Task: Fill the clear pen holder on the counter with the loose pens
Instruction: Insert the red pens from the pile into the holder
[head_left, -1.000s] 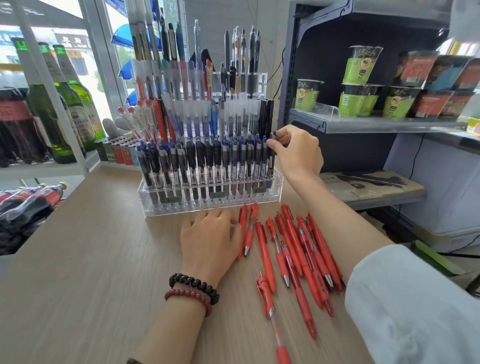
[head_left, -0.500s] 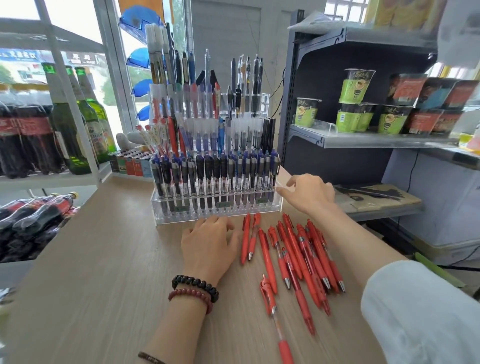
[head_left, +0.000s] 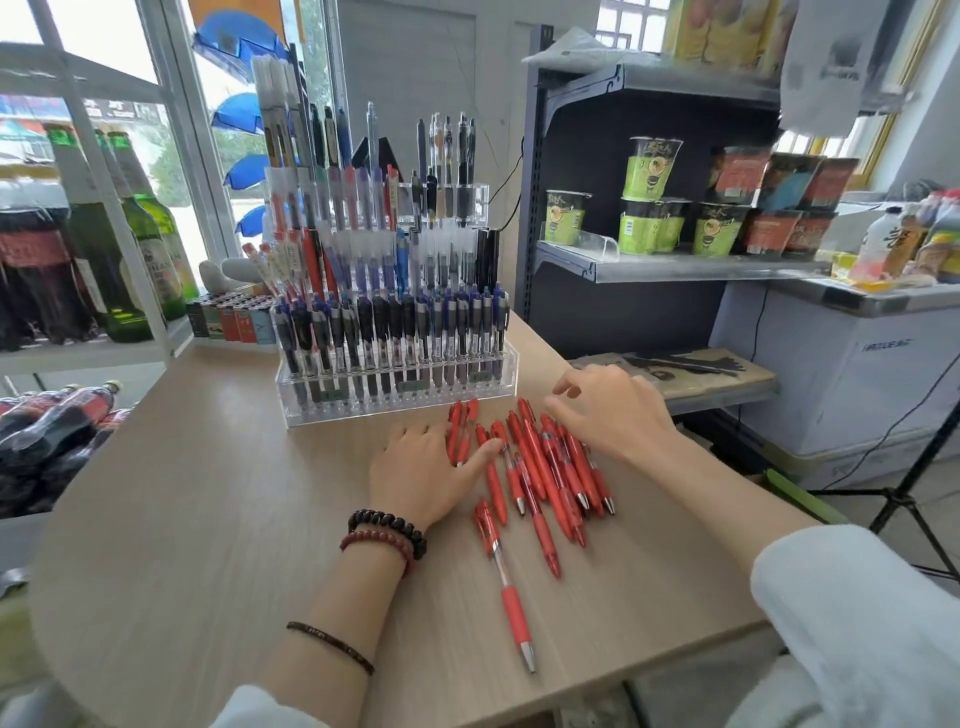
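Note:
A clear tiered pen holder (head_left: 498, 387) stands on the wooden counter (head_left: 208, 493), its rows packed with black, blue and red pens. In front of it lie several loose red pens (head_left: 545, 467) in a rough fan, and one more red pen (head_left: 511, 587) lies apart, nearer to me. My left hand (head_left: 421, 470) rests flat on the counter, its thumb touching the left edge of the pile. Over the right side of the pile hovers my right hand (head_left: 613, 415), fingers spread, holding nothing.
A dark metal shelf (head_left: 675, 265) with noodle cups stands right of the counter. Green bottles (head_left: 130, 249) and cola bottles fill a white rack at left. Small boxes (head_left: 234, 319) sit behind the holder. The counter's right edge drops to a low shelf with cardboard (head_left: 701, 371).
My right hand has left the holder's right end and come down over the loose red pens. My left hand has stayed put. The view has tilted so the holder sits further away.

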